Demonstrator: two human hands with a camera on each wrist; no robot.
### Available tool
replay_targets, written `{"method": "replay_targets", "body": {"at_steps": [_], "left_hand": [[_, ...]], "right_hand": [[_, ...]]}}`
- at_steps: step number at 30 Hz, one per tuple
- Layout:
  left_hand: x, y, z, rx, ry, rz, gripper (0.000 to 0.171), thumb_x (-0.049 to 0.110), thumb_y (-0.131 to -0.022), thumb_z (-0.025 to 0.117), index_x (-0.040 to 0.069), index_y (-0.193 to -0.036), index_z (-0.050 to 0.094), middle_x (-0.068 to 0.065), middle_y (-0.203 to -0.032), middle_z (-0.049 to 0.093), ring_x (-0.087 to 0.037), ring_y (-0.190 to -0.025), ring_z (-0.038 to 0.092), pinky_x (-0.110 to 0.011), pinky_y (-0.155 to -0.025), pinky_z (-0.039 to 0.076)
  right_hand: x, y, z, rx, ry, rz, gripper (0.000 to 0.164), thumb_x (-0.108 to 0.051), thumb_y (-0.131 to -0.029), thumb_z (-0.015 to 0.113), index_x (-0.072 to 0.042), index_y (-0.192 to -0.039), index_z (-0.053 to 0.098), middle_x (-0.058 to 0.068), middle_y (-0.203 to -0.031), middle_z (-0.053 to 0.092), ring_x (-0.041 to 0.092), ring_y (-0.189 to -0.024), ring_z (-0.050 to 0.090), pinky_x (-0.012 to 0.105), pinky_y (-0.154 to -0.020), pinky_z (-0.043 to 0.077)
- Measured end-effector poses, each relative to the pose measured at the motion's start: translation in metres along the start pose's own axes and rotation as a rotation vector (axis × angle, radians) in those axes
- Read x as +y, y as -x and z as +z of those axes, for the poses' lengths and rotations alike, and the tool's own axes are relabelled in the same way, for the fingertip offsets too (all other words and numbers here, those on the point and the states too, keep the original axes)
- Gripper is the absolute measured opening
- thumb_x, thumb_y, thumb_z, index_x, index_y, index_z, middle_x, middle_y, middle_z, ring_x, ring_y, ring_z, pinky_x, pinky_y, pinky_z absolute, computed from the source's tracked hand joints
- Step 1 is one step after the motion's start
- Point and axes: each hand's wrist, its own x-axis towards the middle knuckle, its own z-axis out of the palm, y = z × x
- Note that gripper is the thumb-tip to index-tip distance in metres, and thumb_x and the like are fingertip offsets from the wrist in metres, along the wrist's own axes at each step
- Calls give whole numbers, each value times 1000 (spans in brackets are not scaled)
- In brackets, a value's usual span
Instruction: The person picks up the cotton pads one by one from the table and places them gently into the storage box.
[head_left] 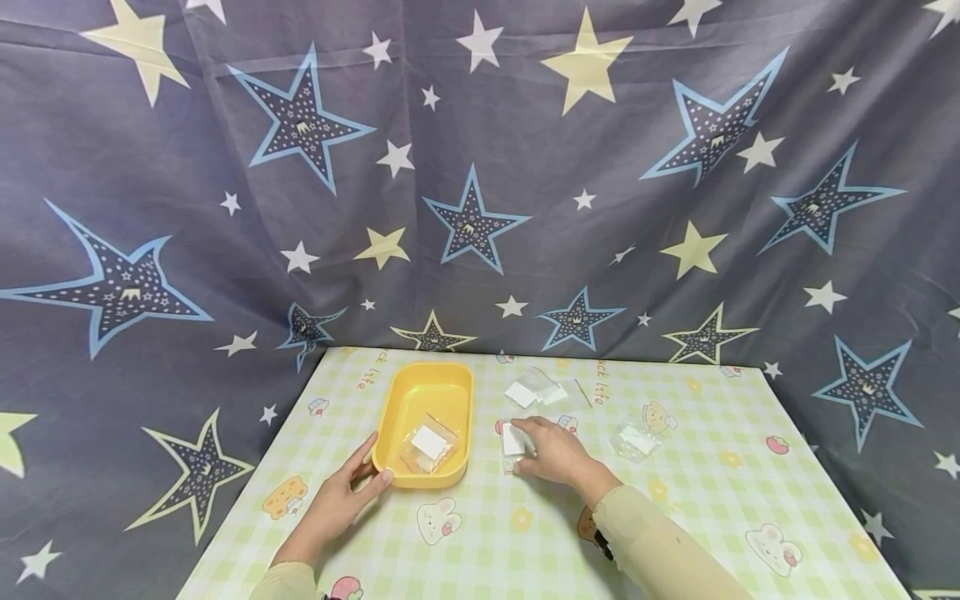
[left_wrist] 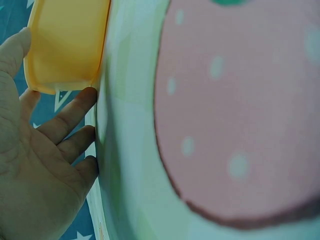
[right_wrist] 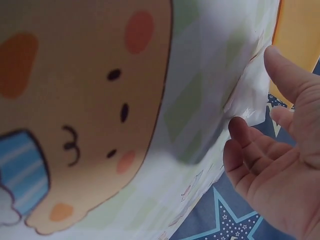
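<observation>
A yellow plastic tray (head_left: 387, 417) stands on the left part of the table, with a clear bag holding a white card (head_left: 431, 443) inside it. At its near left corner my left hand (head_left: 341, 500) touches the tray, thumb on the near side and extended fingers along the left; the left wrist view shows this hand (left_wrist: 45, 145) spread loosely. To the right of the tray, my right hand (head_left: 558, 454) holds a small clear plastic bag with a white card (head_left: 513, 442) by its edges, between thumb and fingers. In the right wrist view the bag (right_wrist: 252, 92) is partly hidden.
Further back lie more clear bags with white cards (head_left: 522, 393), beside a thin brown strip (head_left: 583, 393). Another clear bag (head_left: 635, 440) lies right of my right hand. A checked cloth with cartoon prints (head_left: 720, 500) covers the table. A star-patterned curtain (head_left: 480, 125) hangs behind.
</observation>
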Motion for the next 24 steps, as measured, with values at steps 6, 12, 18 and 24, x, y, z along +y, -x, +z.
{"method": "replay_targets", "body": {"at_steps": [6,12,18,24], "left_hand": [[0,1,0,-3,-1,-1,86,63,-99,68,42,-170,24,-10,-156,62,-40,-155,46,-69,-129,26],[1,1,0,-4,3,-7,85,63,-99,68,43,-170,24,-9,-156,62,-40,-156,45,-69,-129,26],[2,1,0,-4,4,-11,85,61,-100,68,42,-170,24,-10,-157,61,-41,-156,44,-69,-130,25],[2,1,0,-1,7,-7,85,60,-100,68,41,-170,25,-10,-156,62,-40,-155,45,-69,-130,26]], "right_hand": [[-2,0,1,-4,0,-3,79,-32,-85,92,-13,-154,58,21,-153,60,43,-137,62,61,-113,52],[-4,-1,2,-5,9,9,79,-32,-84,92,-12,-153,58,21,-153,60,44,-135,62,60,-113,52],[-4,-2,4,-14,30,13,79,-33,-85,92,-12,-153,58,20,-153,60,44,-134,63,61,-112,53],[-3,-3,5,-22,47,16,78,-34,-87,90,-12,-154,56,20,-154,59,44,-136,62,60,-114,52]]}}
